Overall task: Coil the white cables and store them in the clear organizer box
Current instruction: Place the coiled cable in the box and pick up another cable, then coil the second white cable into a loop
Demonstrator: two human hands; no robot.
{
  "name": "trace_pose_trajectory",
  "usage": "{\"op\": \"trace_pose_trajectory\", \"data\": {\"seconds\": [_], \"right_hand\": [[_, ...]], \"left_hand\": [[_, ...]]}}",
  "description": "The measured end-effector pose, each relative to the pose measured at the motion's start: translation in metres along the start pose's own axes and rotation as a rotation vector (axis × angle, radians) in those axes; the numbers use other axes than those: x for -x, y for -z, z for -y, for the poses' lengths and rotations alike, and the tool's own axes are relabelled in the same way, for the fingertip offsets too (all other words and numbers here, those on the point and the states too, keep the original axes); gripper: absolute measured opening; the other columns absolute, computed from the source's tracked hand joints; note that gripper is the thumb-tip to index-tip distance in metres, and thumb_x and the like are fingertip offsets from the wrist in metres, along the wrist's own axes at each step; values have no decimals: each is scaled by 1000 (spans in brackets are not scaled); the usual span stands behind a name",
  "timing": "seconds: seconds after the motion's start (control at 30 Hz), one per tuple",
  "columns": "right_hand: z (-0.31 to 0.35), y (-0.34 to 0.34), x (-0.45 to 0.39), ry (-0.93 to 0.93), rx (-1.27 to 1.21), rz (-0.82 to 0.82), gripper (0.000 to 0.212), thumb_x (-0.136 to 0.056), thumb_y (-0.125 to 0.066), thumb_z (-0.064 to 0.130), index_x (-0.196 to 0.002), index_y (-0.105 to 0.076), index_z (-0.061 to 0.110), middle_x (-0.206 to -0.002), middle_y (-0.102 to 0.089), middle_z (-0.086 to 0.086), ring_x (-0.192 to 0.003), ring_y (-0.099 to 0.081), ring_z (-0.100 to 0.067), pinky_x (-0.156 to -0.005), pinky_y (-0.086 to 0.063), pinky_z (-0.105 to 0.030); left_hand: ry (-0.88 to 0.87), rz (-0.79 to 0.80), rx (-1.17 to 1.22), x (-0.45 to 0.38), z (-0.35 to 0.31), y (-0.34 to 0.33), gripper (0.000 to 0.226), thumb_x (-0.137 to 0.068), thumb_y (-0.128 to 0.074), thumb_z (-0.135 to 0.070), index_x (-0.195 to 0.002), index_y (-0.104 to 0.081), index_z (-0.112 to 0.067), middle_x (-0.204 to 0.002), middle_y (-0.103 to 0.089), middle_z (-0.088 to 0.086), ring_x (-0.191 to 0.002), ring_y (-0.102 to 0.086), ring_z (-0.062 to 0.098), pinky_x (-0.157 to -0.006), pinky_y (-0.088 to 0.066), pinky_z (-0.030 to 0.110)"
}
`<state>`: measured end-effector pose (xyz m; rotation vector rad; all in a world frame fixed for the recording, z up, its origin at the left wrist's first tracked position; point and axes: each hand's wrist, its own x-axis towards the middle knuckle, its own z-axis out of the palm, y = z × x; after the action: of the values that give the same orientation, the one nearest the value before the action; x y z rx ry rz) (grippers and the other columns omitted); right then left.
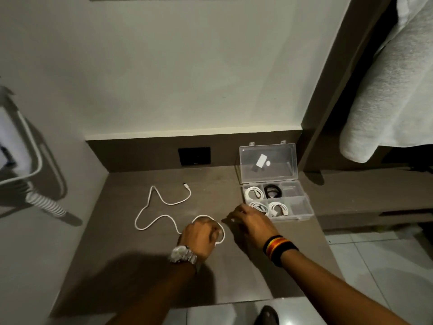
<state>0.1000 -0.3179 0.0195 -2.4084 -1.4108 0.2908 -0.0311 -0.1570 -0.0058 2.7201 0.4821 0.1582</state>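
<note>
Head view: brown tabletop set against a pale wall, clear organizer box at the far right with lid propped open. Three coiled white cables already in compartments: one far left, two along the near row; a black coil beside the first. Remaining compartments on the right look empty.

One white cable loose on the tabletop, snaking from a plug at the far end toward the near side, where it curls into a first loop. Left hand, watch on the wrist, closed down on that loop, fingers curled over the near end of the cable. Right hand, striped band on the wrist, hovering just left of the box, fingers loosely apart, gripping nothing visible.

Step in hand, by the look of it: starting the coil. Best done by pinning the first loop firmly with the left hand and feeding the slack in with the right, keeping each turn the same size and small enough for a compartment. Worth drawing the far plug in gently to avoid kinks or dragging it off the edge. Loop size likely matters most; too wide and it springs out of the box.
</note>
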Motion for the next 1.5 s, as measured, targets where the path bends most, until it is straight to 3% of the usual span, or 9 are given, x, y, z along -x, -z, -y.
{"op": "trace_pose_trajectory", "data": {"seconds": [0.33,0.47,0.57,0.73,0.97,1.17,1.27,1.4,1.5], "right_hand": [[29,-67,11,4,279,10,26,-89,-57,34,-110,-71,26,-129,-61,-5,-120,-57,-31,-91,-51,-41],[34,-66,9,134,264,-46,31,-90,-57,34,-114,-69,18,-123,-68,-6,-125,-59,-27,-112,-42,-46],[47,-36,3,48,34,-59,24,-95,-46,42,-103,-60,24,-96,-71,1,-96,-66,-18,-117,-35,-39],[79,30,-14,-155,-786,-201,12,-91,-76,26,-87,-70,17,-66,-61,9,-62,-58,-12,-63,-53,-28],[114,95,-38,-89,-1133,-184,26,-95,-71,22,-95,-78,-2,-57,-49,1,-45,-38,-13,-40,-33,-23],[123,117,-48,30,-1129,-161,25,-99,-63,26,-83,-82,20,-55,-50,5,-42,-33,-8,-40,-28,-18],[123,136,-58,61,-1174,-230,26,-102,-59,11,-88,-81,15,-46,-55,12,-39,-41,-2,-38,-32,-12],[118,170,-74,82,-1192,-278,16,-97,-66,6,-101,-77,-5,-59,-74,6,-45,-62,3,-44,-45,-7],[113,171,-79,65,-1155,-189,19,-99,-62,5,-92,-80,5,-53,-70,7,-41,-57,2,-41,-43,-11]], "left_hand": [[-121,101,-322,36,15,-33,22,-91,-50,-15,-109,-62,-20,-109,-60,7,-102,-58,31,-82,-52,42],[-142,56,-249,46,18,-28,26,-86,-46,-27,-110,-56,-23,-105,-60,5,-98,-58,29,-83,-52,42],[61,41,62,50,16,-4,23,-88,-33,-40,-101,-46,-29,-93,-66,6,-84,-63,30,-71,-52,38],[585,20,1205,32,-4,85,23,-84,-39,-35,-76,-54,-18,-44,-42,1,-34,-38,19,-44,-34,25],[253,260,2030,22,-16,201,28,-102,-44,-29,-95,-59,-6,-49,-34,-7,-36,-33,5,-37,-30,18],[79,174,1954,16,-35,235,37,-97,-50,-4,-132,-53,7,-101,-71,12,-69,-68,12,-54,-54,19],[19,215,1830,11,-42,238,40,-98,-44,1,-137,-50,6,-130,-64,21,-79,-70,13,-60,-56,20],[15,226,1666,2,-51,235,42,-94,-38,5,-134,-51,1,-128,-66,20,-68,-67,15,-50,-48,20],[-29,181,1747,-4,-59,238,42,-88,-36,12,-125,-55,1,-122,-67,25,-90,-73,29,-69,-60,32]]}}
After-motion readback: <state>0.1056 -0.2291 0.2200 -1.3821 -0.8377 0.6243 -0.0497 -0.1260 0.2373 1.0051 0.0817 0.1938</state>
